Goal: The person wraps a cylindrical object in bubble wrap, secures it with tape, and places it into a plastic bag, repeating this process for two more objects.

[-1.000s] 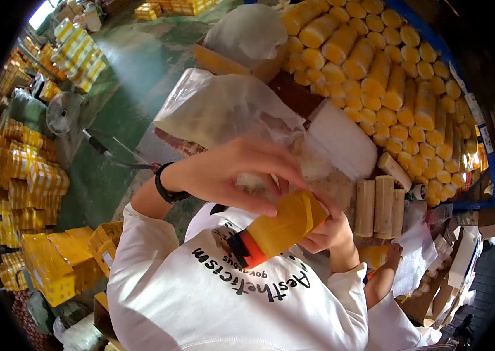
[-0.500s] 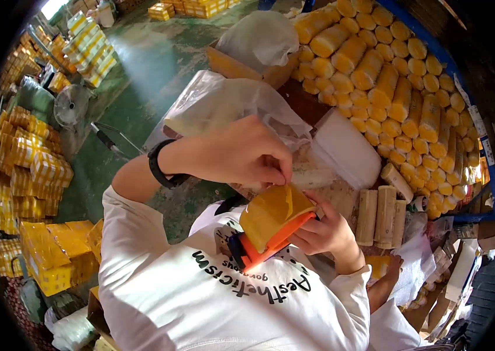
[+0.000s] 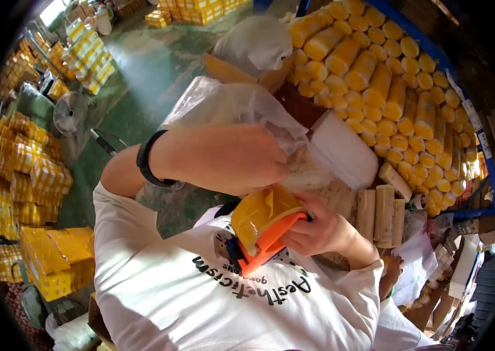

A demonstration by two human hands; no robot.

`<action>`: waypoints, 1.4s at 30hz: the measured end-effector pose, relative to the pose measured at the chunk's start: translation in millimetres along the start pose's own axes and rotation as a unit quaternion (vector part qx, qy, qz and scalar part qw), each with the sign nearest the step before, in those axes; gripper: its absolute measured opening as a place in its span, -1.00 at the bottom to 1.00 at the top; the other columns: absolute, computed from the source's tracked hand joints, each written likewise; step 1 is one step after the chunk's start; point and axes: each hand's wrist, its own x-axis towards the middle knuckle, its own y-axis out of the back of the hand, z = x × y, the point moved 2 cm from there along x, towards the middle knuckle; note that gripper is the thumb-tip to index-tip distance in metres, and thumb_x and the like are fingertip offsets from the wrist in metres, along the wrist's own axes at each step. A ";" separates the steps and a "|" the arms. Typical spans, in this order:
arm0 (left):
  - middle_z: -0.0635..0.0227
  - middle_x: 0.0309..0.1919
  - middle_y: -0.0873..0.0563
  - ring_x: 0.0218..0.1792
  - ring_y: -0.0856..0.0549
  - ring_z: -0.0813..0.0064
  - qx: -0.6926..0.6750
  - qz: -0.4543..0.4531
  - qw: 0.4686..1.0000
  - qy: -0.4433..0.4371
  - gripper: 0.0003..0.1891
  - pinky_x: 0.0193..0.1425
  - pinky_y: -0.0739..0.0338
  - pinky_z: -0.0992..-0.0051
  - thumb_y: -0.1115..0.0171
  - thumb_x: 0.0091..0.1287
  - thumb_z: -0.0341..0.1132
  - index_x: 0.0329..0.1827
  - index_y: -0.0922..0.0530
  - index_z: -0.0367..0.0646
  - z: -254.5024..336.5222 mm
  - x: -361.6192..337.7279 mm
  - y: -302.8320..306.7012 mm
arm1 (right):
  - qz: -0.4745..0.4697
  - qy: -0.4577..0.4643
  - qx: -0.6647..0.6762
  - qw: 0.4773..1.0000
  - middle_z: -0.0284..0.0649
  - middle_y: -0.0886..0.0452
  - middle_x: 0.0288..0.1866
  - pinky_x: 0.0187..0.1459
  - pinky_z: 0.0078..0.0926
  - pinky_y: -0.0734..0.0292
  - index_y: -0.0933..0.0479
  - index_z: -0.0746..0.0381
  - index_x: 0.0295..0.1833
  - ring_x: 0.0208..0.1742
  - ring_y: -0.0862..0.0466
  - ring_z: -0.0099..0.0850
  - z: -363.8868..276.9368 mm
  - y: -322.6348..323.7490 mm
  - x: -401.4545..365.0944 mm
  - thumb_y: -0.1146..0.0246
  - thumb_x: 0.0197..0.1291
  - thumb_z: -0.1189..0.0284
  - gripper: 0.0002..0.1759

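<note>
My right hand is closed around an orange tape dispenser, which is tilted in front of my chest. A wide roll of yellow packing tape sits on it, with a small raised flap on its upper side. Just above the roll, my left hand is closed with its back towards me. Its curled fingers are close to the roll's upper edge, mostly hidden, so what they pinch cannot be made out. There is a black band on my left wrist.
Beyond my hands lie clear plastic sheeting and a white foam block. Many yellow wrapped rolls are stacked in a blue frame at right. Taped cartons and a fan stand left. Another person's hand shows at lower right.
My left hand has turned over, hiding the fingertips that pinched at the tape's edge. The dispenser and roll have tilted and shifted slightly left and down, still in my right hand.
</note>
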 end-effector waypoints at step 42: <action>0.23 -0.26 -0.54 -0.27 -0.59 0.20 -0.067 0.325 0.922 -0.199 -0.90 -0.25 -0.53 0.30 0.02 0.27 -0.63 -0.32 -0.47 -0.29 34.2 -57.2 -31.9 | 0.012 -0.004 -0.009 1.000 -0.51 -0.51 -0.29 0.12 -0.18 -0.67 -0.59 0.13 -0.31 -0.05 -0.52 -0.55 -20.7 24.9 13.9 -0.04 0.10 0.51 -0.81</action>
